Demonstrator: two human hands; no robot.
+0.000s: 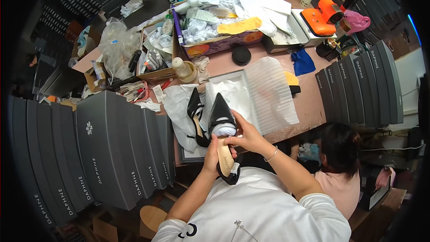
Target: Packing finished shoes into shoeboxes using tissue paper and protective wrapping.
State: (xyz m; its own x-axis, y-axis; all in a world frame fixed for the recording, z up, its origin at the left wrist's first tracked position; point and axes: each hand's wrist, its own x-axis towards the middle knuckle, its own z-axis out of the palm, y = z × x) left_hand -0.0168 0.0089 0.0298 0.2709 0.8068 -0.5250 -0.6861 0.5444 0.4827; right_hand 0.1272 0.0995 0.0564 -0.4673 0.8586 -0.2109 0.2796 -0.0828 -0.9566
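Note:
A black pointed-toe shoe (220, 110) with a beige insole is held between my two hands, toe pointing away from me. White stuffing (224, 129) shows in its toe opening. My left hand (212, 157) is closed around the middle of the shoe from the left. From the right, my right hand (249, 136) grips the side of the toe part, its thumb over the insole by the stuffing. The matching black heeled shoe (195, 111) lies just to the left on white tissue paper (175, 103). Beneath and beyond sits an open grey shoebox (226, 77) with white paper inside.
Stacked grey shoeboxes (107, 148) stand at left, more boxes (380, 85) at right. A purple carton (210, 50) of crumpled paper sits at the back, near a bottle (183, 69) and an orange tape dispenser (320, 18). Another person (338, 170) is at the lower right.

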